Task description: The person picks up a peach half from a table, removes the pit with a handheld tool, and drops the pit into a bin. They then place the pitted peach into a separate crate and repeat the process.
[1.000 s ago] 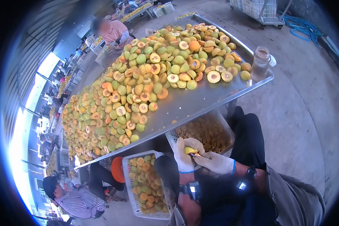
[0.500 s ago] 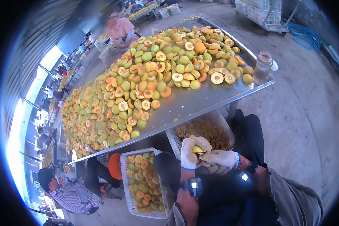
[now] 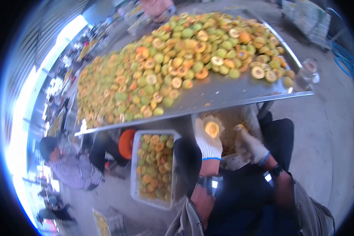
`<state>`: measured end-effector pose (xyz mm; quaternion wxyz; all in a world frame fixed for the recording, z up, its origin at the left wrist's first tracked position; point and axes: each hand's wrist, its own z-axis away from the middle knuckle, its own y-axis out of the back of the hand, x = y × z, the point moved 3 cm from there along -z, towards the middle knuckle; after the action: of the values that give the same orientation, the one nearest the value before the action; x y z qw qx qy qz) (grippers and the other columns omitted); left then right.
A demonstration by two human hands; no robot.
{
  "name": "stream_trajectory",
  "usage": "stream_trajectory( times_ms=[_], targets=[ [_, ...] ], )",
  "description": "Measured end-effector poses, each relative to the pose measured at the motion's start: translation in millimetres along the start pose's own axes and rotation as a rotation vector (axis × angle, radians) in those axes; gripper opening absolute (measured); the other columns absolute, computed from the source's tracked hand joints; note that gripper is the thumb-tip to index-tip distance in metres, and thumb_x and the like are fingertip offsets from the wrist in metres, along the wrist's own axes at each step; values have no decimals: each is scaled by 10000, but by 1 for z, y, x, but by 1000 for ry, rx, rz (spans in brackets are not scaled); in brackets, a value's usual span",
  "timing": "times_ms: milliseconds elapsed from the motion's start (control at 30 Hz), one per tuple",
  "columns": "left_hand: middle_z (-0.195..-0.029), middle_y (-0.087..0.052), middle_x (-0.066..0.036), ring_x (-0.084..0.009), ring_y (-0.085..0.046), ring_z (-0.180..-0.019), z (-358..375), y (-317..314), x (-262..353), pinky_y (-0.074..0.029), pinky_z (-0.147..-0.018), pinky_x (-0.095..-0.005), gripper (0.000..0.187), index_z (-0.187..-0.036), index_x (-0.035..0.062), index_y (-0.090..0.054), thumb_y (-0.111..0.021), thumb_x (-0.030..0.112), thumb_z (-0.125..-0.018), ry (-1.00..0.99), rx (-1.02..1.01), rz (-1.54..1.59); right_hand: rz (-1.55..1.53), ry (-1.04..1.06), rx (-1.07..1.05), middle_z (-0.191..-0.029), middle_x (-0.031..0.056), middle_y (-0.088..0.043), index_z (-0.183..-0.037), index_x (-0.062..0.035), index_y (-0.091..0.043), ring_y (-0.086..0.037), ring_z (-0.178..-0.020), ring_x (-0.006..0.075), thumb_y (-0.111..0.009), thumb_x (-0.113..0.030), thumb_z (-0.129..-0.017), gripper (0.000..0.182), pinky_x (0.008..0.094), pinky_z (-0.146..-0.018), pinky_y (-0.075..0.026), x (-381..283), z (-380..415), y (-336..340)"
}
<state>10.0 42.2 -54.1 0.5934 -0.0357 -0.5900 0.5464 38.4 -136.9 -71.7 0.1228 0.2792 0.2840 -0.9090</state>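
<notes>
My left hand (image 3: 208, 141), in a white knitted glove with a blue cuff edge, holds a peach half (image 3: 212, 129), its yellow cut face up. To the right, my right hand (image 3: 254, 148), also gloved, is over the crate of brown bits (image 3: 228, 118) under the table edge. Its fingers are bent together and blurred; a small yellowish thing (image 3: 239, 127) shows at the fingertips, too smeared to name. Both hands are apart. Beyond them, a big heap of halved peaches (image 3: 177, 59) covers much of the metal table (image 3: 224, 89).
Left of my knees stands a white crate (image 3: 134, 169) full of peach halves, beside an orange round object (image 3: 126, 144). A clear jar (image 3: 306, 72) is at the table's right corner. A seated person (image 3: 74, 169) works at left; another person (image 3: 158, 8) is across the table.
My hands were together around a piece of fruit; now they have separated, the left with a peach half face up, the right moved off rightward. The whole view has shifted and blurred.
</notes>
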Motion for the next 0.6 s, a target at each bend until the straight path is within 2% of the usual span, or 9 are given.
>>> stream_trajectory(
  times_ms=[33,133,200,267,333,433,500,567,600],
  targets=[
    [-922,-681,-122,-252,-662,-836,2,1,20,-543,-729,-368,469,-1027,39,-654,-487,474,-1080,-34,55,0,-108,-1,-103,-562,-16,-459,-799,-150,-522,-381,-358,85,-478,-729,-1004,616,261,-326,-310,1,-1,0],
    [-923,-662,-104,-216,-666,-846,8,35,83,-539,-681,-345,389,-1036,56,-649,-495,409,-1086,-362,181,-216,259,209,75,-577,-1,-501,-862,-119,-586,-454,-381,108,-511,-607,-1050,529,266,-342,-346,7,-9,7],
    [-934,-654,-86,-203,-659,-850,11,89,119,-542,-669,-336,381,-1101,30,-652,-495,376,-1085,-484,367,-336,227,207,89,-585,0,-506,-852,-116,-579,-447,-387,100,-517,-564,-1055,496,258,-360,-355,2,-5,2],
    [-876,-611,-39,-151,-601,-774,37,126,152,-529,-642,-296,287,-952,81,-678,-533,317,-1027,-571,627,-588,181,195,110,-593,2,-511,-843,-113,-571,-440,-394,92,-523,-521,-1061,465,249,-378,-363,3,-4,1],
    [-854,-595,-37,-153,-596,-772,39,219,168,-517,-637,-303,364,-1061,69,-720,-494,354,-1044,-603,886,-535,209,247,133,-608,-3,-525,-851,-109,-589,-443,-395,91,-531,-492,-1067,443,243,-383,-360,3,-5,4],
    [-947,-686,-89,-229,-660,-855,69,318,180,-547,-727,-360,481,-1197,29,-725,-490,426,-1061,-440,980,-635,231,265,144,-619,-10,-535,-853,-105,-596,-443,-398,84,-532,-469,-1074,431,240,-385,-358,-2,1,-4],
    [-1095,-742,-163,-305,-693,-1004,75,385,179,-550,-861,-396,570,-1284,-10,-695,-491,478,-1070,-319,1018,-1370,301,269,171,-618,-11,-535,-859,-102,-594,-446,-399,80,-527,-452,-1079,419,242,-383,-355,5,-7,-5],
    [-1228,-725,-206,-345,-676,-1125,86,383,175,-511,-986,-405,558,-1283,-41,-675,-531,454,-1069,39,1170,-1531,228,193,109,-618,-9,-536,-886,-93,-594,-452,-401,76,-516,-419,-1091,393,248,-380,-343,-4,1,-11],
    [-1228,-722,-201,-340,-674,-1114,87,424,173,-510,-989,-403,527,-1285,-53,-667,-535,411,-1074,-188,1108,-1684,263,189,73,-616,-9,-531,-896,-91,-590,-451,-401,77,-515,-436,-1091,404,254,-374,-330,-4,-1,-10]
  ],
)
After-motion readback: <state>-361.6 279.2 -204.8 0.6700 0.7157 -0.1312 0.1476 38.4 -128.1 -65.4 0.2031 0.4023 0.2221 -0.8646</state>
